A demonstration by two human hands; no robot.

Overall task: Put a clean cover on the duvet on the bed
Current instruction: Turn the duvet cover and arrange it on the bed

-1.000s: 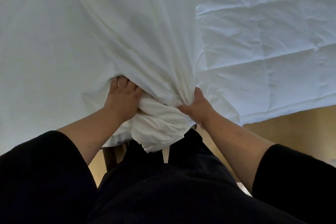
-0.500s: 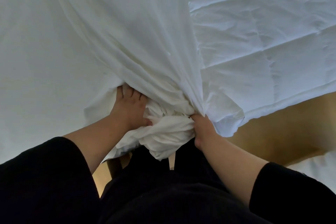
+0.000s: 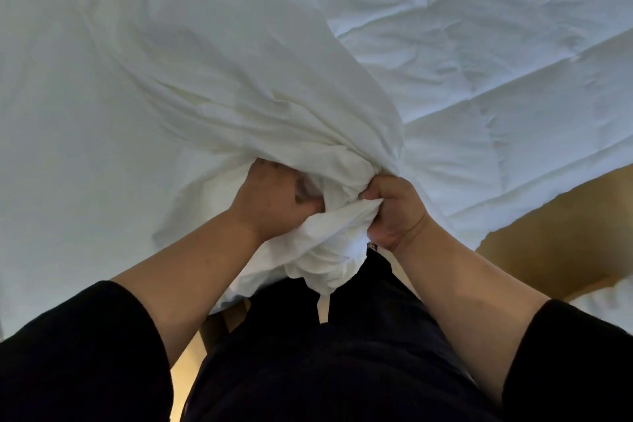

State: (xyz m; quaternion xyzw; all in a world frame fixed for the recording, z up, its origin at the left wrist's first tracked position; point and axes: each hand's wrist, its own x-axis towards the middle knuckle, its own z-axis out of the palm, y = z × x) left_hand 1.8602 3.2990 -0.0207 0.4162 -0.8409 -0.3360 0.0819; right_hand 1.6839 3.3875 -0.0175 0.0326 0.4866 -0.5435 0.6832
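You are looking down from head height at a bed, and white fabric is filling most of the view. The quilted white duvet [image 3: 479,62] is lying flat across the upper right, its stitched panels showing as faint diagonal lines, and its near edge is running along the right side above a strip of tan floor [image 3: 555,240]. The smooth white cover [image 3: 205,62] is spreading over the left and centre, lying on top of the duvet's left part and sweeping down in long folds toward you. Those folds are gathering into a thick bunch right in front of your body, at the near edge of the bed.

Your dark clothing [image 3: 325,370] is filling the bottom of the view, with black sleeves reaching to about the elbow on both sides and bare forearms stretching forward.

Your left hand [image 3: 274,195] is gripping the left side of the bunched cover, fingers curled into the fabric with the fingertips hidden inside the folds. Your right hand [image 3: 394,212] is clenching the right side of the same bunch, thumb and fingers wrapped tightly around it. The two hands are close together, with the wad of cover between them.

A narrow white tie [image 3: 323,308] is hanging down from the bottom of the bunch against your dark clothing.
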